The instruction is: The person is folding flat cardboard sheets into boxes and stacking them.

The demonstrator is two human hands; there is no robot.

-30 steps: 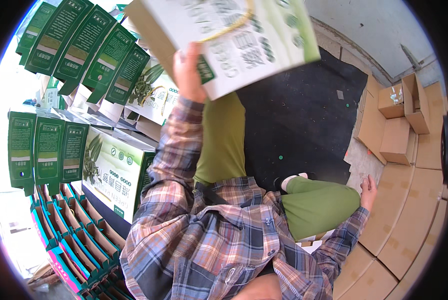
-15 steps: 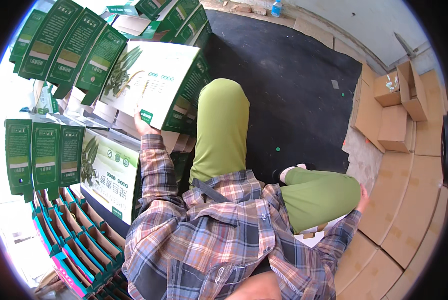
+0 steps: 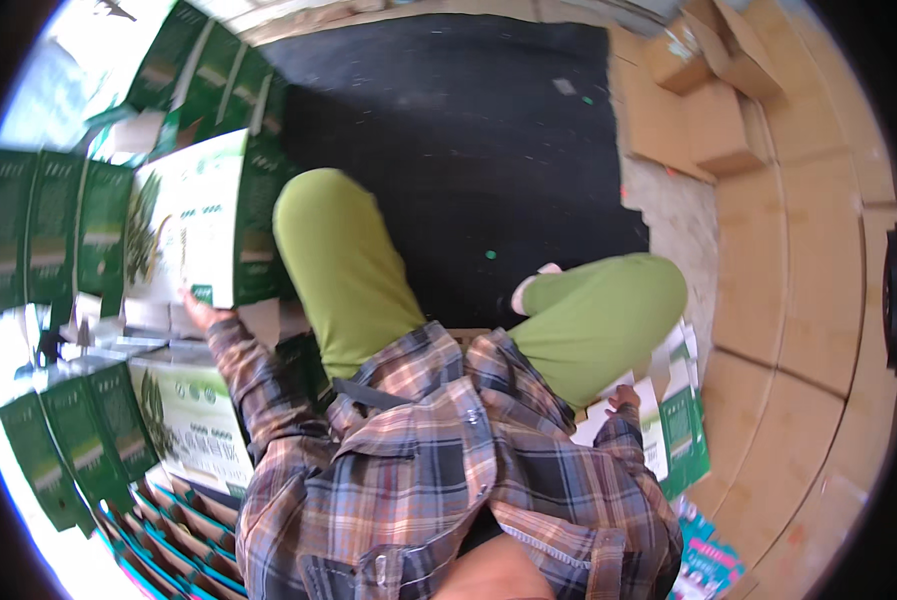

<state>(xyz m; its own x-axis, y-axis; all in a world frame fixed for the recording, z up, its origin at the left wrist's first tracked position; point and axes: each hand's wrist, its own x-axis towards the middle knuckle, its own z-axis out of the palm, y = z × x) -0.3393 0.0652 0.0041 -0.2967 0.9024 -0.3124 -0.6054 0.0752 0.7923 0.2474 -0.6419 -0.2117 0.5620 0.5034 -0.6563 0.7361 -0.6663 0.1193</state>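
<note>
At the left, my left hand (image 3: 206, 314) is closed on the lower edge of a white and green printed carton (image 3: 190, 240). That carton sits on a stack of similar ones beside my left knee. My right hand (image 3: 623, 400) is low beside my right knee, its fingers apart and bent. It is over a white and green carton piece (image 3: 682, 436) with white flaps; whether it touches the piece I cannot tell. Below my left forearm stands another white and green printed carton (image 3: 193, 420).
Green cartons (image 3: 53, 230) stand in rows at the far left. Open, teal-edged cartons (image 3: 183, 530) are at the lower left. A black mat (image 3: 448, 120) covers the floor ahead. Brown cardboard boxes (image 3: 723, 125) lie at the right, on flat cardboard (image 3: 818, 280). A teal printed packet (image 3: 706, 560) lies lower right.
The view has swung to the right, and more of the right-hand carton piece shows. My right hand has moved from the outer side of my right knee inward to that piece. My left hand stays at its carton.
</note>
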